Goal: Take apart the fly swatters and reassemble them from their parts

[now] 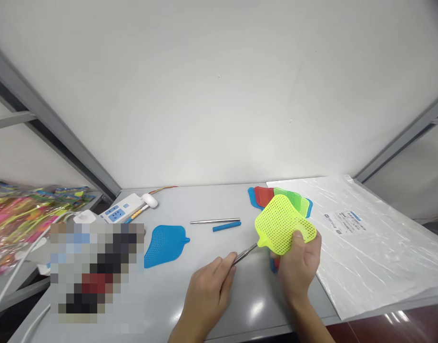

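In my right hand [300, 264] is a yellow-green fly swatter head [281, 224], its perforated paddle pinched under the thumb. My left hand [213, 288] is closed round a metal telescopic rod [245, 254], whose tip meets the narrow neck of that head. On the table beyond lie another metal rod [215, 221] and a blue handle sleeve [227, 226]. A blue swatter head [166, 243] rests flat to the left. Behind the right hand, red [264, 196] and green [293, 199] swatter heads are fanned out with blue ones, partly covered by the yellow-green one.
A white plastic bag [376, 257] with a label spreads over the table's right side. At the left are a power strip [122, 207], a white mouse [149, 200] and a pixelated patch. Colourful packaged items [22, 214] lie further left. A pale panel [219, 95] closes off the back.
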`<state>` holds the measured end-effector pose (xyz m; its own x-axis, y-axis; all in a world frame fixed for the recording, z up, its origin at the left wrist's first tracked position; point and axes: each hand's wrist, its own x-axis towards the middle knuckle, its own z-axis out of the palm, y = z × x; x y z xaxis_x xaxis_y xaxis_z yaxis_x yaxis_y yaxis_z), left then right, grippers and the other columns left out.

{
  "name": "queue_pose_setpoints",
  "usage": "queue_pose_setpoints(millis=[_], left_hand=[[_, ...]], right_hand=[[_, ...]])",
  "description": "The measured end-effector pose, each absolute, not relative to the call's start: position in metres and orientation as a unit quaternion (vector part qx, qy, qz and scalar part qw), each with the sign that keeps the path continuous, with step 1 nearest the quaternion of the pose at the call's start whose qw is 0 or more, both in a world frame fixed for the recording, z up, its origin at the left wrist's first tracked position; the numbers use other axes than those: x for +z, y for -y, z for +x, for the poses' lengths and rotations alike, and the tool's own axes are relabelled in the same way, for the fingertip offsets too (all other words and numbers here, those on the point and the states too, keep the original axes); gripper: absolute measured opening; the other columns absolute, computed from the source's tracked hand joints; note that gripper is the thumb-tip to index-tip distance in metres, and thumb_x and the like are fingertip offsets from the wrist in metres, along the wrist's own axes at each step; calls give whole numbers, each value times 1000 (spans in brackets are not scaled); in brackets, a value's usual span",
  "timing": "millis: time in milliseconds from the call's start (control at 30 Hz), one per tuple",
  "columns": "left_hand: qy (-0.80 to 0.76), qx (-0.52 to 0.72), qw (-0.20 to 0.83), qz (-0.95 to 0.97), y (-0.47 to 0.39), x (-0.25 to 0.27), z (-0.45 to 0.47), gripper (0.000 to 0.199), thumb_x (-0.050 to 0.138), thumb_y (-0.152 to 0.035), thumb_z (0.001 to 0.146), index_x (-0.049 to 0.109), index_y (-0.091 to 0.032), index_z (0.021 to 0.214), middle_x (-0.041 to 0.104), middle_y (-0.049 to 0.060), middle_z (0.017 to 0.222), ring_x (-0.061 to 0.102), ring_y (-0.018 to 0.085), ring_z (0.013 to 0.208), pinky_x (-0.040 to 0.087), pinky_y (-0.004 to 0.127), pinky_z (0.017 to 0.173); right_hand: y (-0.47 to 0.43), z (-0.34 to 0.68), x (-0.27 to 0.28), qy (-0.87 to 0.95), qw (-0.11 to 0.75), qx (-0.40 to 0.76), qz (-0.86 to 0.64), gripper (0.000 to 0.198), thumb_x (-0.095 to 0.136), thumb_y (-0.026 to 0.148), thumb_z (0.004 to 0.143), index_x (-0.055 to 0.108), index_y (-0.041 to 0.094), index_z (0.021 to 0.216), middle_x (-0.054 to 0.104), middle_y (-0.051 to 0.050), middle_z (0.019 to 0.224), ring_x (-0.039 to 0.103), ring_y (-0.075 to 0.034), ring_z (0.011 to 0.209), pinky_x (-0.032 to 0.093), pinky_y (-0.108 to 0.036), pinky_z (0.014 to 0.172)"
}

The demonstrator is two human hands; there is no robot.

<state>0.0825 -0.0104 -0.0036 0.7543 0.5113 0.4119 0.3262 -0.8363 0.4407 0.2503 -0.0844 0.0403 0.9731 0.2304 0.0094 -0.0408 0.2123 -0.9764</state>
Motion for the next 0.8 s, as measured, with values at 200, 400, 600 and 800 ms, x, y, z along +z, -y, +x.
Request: queue_pose_setpoints(millis=[200,400,600,800], left_hand=[[-225,265,167,923,10,-4,82,31,40,-25,98,48,-25,128,67,2,87,65,16,70,51,26,61],[-228,268,169,921,10,-4,81,31,40,-26,98,49,-24,128,69,3,89,67,17,71,53,26,65],[-233,257,181,920,12,-2,79,31,38,-25,99,50,-23,127,70,4,90,67,16,71,53,26,64],[-214,249,190,925,12,-3,78,32,38,-25,98,50,-23,128,70,3,90,67,17,71,52,26,62]], right_hand=[[81,248,41,87,780,69,-615,27,49,44,92,42,24,109,57,2,74,52,-11,42,34,-19,32],[81,245,42,90,771,54,-629,25,48,43,93,42,24,107,57,3,71,48,-9,40,35,-19,33],[83,245,48,110,764,78,-631,28,54,43,90,43,23,107,59,3,70,51,-10,41,36,-19,35],[89,251,56,164,733,148,-643,30,63,48,82,53,20,83,52,5,47,44,-10,35,32,-22,35]])
